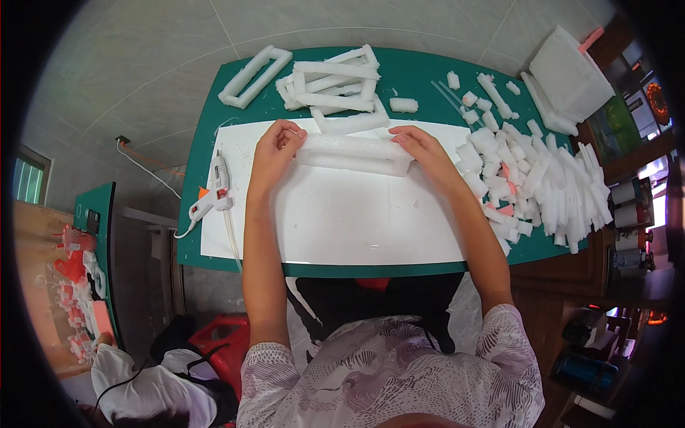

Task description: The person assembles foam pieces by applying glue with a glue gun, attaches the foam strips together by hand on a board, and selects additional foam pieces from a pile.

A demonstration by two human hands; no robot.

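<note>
Between my two hands is a long white foam frame, held at its ends just over a white board. My left hand closes round its left end, fingers curled. At the right end, my right hand pinches the foam between thumb and fingers. Behind it lie several finished-looking rectangular foam frames, stacked across one another, with a single foam frame to their left. A white hot glue gun rests on the board's left side, left of my left forearm.
Many loose foam strips and blocks are heaped on the green table at the right. A large white foam block stands at the far right corner. Lower left, another person sits by a side table with pink and white pieces.
</note>
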